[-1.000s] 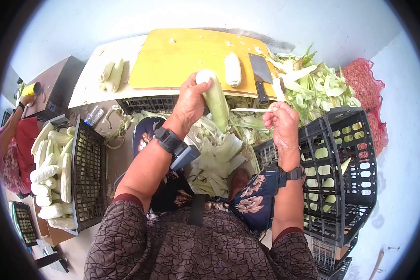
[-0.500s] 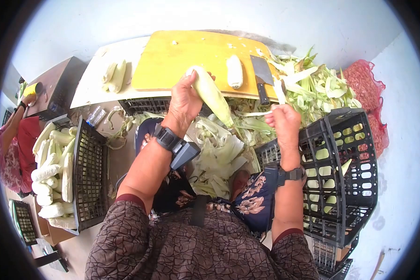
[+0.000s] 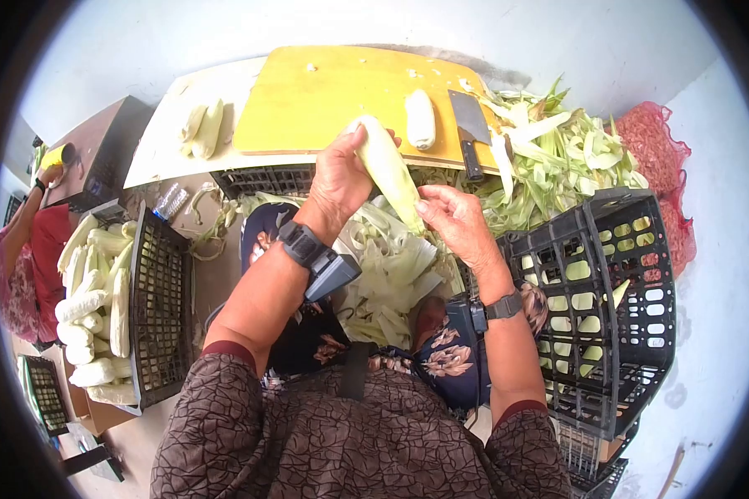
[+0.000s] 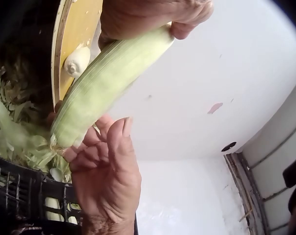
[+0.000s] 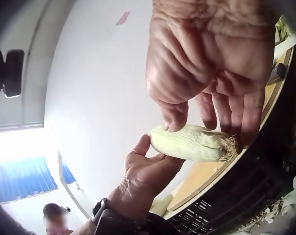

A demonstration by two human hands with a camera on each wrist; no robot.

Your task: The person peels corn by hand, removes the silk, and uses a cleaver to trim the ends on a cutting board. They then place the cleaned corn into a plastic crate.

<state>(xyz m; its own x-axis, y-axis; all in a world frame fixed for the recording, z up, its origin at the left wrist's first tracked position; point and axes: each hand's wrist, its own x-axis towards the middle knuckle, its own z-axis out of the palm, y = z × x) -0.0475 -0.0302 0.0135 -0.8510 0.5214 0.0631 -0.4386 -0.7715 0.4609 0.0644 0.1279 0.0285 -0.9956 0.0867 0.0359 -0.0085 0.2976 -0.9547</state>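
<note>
We gripped the ear of corn (image 3: 387, 170) by its upper end in our left hand (image 3: 339, 179), above the heap of husks (image 3: 387, 287), our right hand (image 3: 456, 223) pinching its lower tip, judging it light, stiff, its husk easily torn.

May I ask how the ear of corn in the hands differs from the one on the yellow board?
The held ear wears pale green husk; the board ear is bare and whitish. The held ear is tilted in the air, left hand gripping it, right hand pinching its lower end; the board ear lies flat beside the cleaver. Both are whole.
</note>
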